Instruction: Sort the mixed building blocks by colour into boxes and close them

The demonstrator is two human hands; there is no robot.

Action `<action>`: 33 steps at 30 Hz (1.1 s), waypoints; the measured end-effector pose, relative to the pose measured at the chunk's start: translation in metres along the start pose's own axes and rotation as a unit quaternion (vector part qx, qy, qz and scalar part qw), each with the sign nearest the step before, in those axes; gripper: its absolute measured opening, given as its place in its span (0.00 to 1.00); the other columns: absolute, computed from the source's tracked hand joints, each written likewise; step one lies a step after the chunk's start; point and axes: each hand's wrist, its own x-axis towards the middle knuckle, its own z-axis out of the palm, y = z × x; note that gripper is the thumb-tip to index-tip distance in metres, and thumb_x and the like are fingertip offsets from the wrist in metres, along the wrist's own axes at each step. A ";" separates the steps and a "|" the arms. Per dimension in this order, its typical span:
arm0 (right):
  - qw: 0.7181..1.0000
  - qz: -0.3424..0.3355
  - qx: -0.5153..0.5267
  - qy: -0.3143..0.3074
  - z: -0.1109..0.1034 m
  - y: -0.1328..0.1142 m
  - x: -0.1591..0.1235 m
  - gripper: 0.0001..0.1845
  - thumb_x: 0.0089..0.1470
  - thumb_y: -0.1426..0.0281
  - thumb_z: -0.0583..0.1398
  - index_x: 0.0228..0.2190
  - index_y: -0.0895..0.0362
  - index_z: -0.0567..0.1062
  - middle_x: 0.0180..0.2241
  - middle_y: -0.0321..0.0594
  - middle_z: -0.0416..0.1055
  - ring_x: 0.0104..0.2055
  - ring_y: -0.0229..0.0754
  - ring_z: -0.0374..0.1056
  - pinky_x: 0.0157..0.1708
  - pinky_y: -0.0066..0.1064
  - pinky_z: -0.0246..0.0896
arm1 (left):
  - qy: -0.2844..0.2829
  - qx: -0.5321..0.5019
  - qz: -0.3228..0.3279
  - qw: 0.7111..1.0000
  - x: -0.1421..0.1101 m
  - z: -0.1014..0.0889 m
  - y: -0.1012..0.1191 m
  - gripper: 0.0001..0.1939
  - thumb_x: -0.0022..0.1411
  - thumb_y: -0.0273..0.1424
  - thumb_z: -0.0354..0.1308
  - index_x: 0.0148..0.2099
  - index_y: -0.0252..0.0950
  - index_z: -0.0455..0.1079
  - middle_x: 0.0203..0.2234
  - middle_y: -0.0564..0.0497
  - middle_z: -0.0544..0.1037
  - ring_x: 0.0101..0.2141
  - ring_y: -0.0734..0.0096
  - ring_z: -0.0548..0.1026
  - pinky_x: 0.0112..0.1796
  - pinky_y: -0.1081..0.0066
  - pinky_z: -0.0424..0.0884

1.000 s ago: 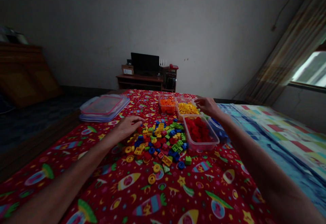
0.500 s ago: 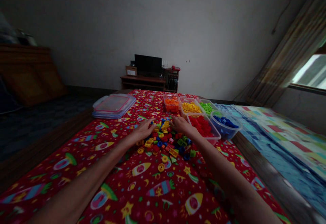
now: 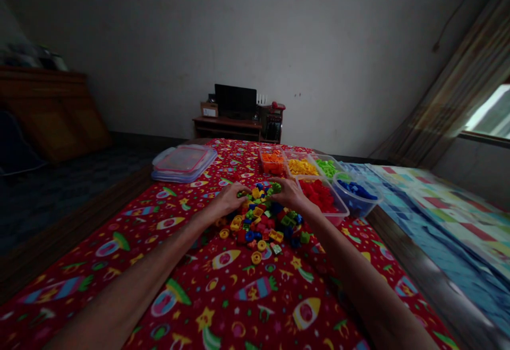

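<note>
- Across the upper frame, a bare grey wall point(image 3: 159, 47).
- Across the lower frame, a red rocket-print cloth point(image 3: 235, 281); at right edge, a blue patchwork quilt point(image 3: 430, 206).
- Upper left, a wooden cabinet point(image 3: 48, 111); above center, a desk point(image 3: 227, 121) with a black monitor point(image 3: 236, 101).
- Left of center, stacked flat lids point(image 3: 185, 161), well apart from the boxes.
- Right of center, sorted by color: red box point(image 3: 342, 213) nearest, blue bowl point(image 3: 360, 211) beside, then yellow box point(image 3: 298, 155), green box point(image 3: 326, 157) and orange box point(image 3: 272, 148) behind.
- Mid-frame, between both hands, the mixed brick pile point(image 3: 258, 217), plenty left unsorted.
- Just changed: right hand point(image 3: 287, 193) back at the pile's right edge, a second ago beside the yellow box; now both hands at the pile, neither at a box. Thumb and fingers parted around a green brick point(image 3: 275, 186); impossible to tell if gripped.
- Left hand point(image 3: 230, 199) at the pile's left edge, fingers curled inward; impossible to tell if pinching anything.
- Below the pile, smallest, a loose yellow ring point(image 3: 256, 257).
</note>
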 end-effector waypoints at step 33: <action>0.991 -0.016 0.122 0.050 -0.005 -0.003 -0.001 0.24 0.49 0.75 0.58 0.50 0.61 0.71 0.42 0.45 0.75 0.41 0.43 0.71 0.43 0.32 0.64 | -0.004 0.130 -0.005 0.992 -0.001 0.002 -0.004 0.07 0.51 0.31 0.56 0.34 0.36 0.70 0.32 0.48 0.77 0.36 0.61 0.73 0.37 0.68 0.68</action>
